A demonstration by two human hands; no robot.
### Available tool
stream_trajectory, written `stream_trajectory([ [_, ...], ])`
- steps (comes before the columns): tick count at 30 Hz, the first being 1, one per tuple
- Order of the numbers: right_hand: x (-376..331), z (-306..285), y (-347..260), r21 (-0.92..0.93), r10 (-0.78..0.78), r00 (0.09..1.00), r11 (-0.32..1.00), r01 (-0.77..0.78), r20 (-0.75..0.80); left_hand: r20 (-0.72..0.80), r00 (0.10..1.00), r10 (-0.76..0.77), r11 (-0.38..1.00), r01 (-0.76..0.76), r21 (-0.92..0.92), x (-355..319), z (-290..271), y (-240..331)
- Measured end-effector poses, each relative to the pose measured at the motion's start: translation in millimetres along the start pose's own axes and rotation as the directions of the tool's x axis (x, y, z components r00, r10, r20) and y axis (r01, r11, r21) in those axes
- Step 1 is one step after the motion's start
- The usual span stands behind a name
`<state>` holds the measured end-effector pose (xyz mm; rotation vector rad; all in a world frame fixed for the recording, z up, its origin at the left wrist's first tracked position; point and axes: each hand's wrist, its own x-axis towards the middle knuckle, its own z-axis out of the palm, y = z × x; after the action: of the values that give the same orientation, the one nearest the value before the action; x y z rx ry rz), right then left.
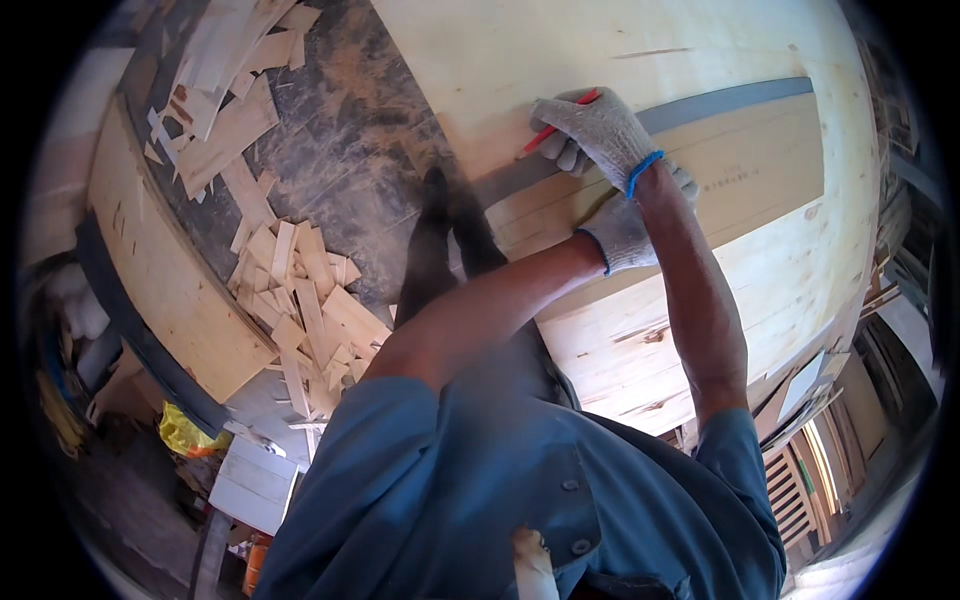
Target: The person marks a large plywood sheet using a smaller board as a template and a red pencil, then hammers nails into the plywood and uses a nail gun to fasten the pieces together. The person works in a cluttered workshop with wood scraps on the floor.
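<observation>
My right hand (596,132), in a grey knit glove with a blue cuff, grips a red pencil (562,122). The pencil's tip points down-left, close to a dark grey strip (715,102). This strip runs along the far edge of a flat brown board (775,150) that bears faint print. Under my right wrist, my gloved left hand (625,232) lies on the brown board. Its fingers reach to the right and are partly hidden by the right forearm. Both boards rest on a large pale plywood sheet (620,50).
Offcuts of thin wood (310,290) are heaped on the dusty floor (345,120) to the left. A plywood panel (160,270) stands beyond them. At lower left are a yellow bag (185,430) and a white box (252,485). A slatted wooden piece (790,490) sits at lower right.
</observation>
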<state>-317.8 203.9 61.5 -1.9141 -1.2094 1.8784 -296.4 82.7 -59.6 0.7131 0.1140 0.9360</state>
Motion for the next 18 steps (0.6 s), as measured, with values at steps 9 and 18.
stream_trajectory([
  [9,1.7,-29.1,5.1,-0.007,-0.111,0.991,0.994,0.112,0.076,-0.024,0.987,-0.159,0.626,0.120,0.771,1.9,7.1,33.4],
  [18,-5.5,-52.3,14.7,0.066,-0.084,0.996,0.994,0.084,-0.007,0.161,0.965,-0.206,-0.047,-0.174,0.984,-3.1,6.6,38.8],
])
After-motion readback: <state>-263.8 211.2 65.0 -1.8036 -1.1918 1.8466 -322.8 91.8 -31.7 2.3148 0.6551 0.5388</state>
